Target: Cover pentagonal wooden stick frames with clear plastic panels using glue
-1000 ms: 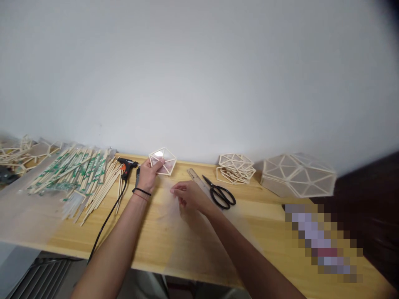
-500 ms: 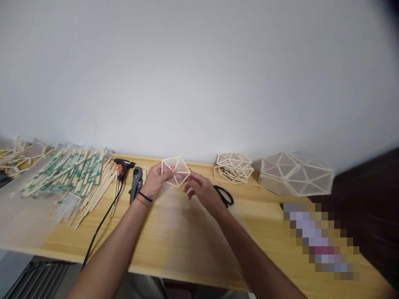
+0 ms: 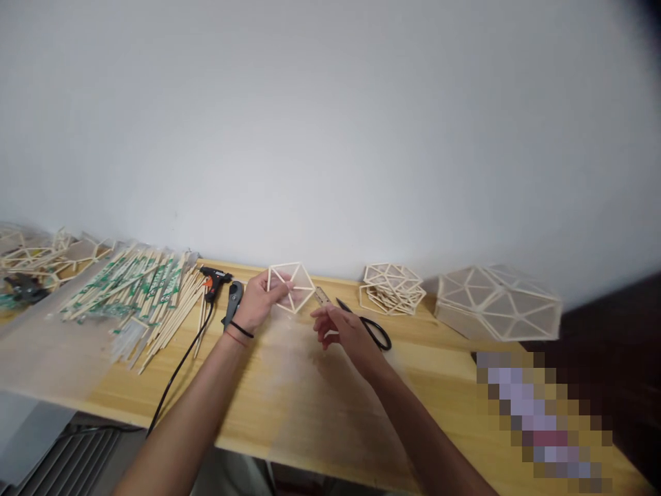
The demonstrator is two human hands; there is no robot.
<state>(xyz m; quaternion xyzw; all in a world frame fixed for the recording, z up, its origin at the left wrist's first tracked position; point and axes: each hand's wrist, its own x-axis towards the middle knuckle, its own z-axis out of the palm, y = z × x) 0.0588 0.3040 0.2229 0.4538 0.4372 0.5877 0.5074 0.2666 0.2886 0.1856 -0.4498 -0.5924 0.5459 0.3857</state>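
— What does the left hand (image 3: pixel 257 301) hold?
— A pale hexagonal frame of thin wooden sticks (image 3: pixel 290 286), pinched at its left rim and raised just above the wooden tabletop (image 3: pixel 289 399) near its far edge.
— And the right hand (image 3: pixel 343 327)?
— It holds nothing; its fingers are loosely curled just right of the frame, beside the wooden ruler (image 3: pixel 323 296) and black scissors (image 3: pixel 370 326).
— Left of the hand?
— A black glue gun (image 3: pixel 215 279), then bundled chopsticks (image 3: pixel 139 293).

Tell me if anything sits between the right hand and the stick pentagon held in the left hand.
Nothing visible does. The right hand hovers open just right of the stick pentagon, which the left hand holds up; the ruler and scissors lie on the table beneath.
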